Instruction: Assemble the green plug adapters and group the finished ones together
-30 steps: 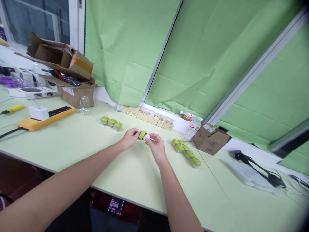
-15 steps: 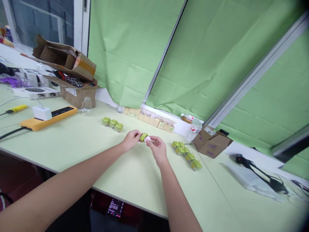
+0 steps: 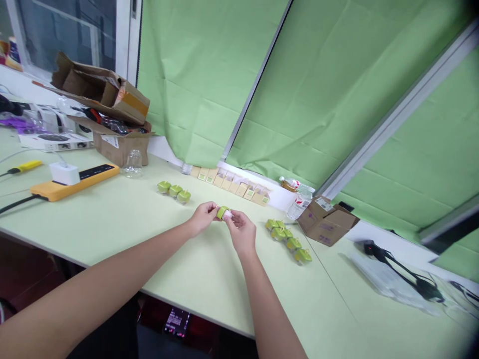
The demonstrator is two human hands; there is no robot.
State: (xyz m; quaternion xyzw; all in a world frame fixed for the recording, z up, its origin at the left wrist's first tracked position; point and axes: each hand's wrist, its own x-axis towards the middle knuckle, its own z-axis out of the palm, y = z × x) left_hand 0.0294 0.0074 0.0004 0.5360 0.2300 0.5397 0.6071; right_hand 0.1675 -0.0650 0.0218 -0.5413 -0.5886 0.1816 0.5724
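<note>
Over the middle of the table, a small green-and-white container [image 3: 222, 213] is held between my two hands. My left hand [image 3: 203, 219] pinches its green part from the left. On the other side, the fingers of my right hand [image 3: 243, 233] are closed on the pale pinkish-white end, which they partly cover. Left of the hands, three small clear containers with green tops [image 3: 175, 191] stand in a row. Several more green-topped containers [image 3: 294, 243] are grouped at the right.
Small tan boxes [image 3: 235, 186] line the table's back edge. Cardboard boxes [image 3: 129, 102], a clear jar [image 3: 133, 164] and an orange power strip [image 3: 80, 182] occupy the left. Toward the right are plastic bottles [image 3: 298, 205], an opened carton [image 3: 325, 222] and black cables [image 3: 402, 274].
My right fingers have shifted slightly left, closer against the container. A thin pale strip by the right fingertips no longer shows. My left hand keeps its pinch.
</note>
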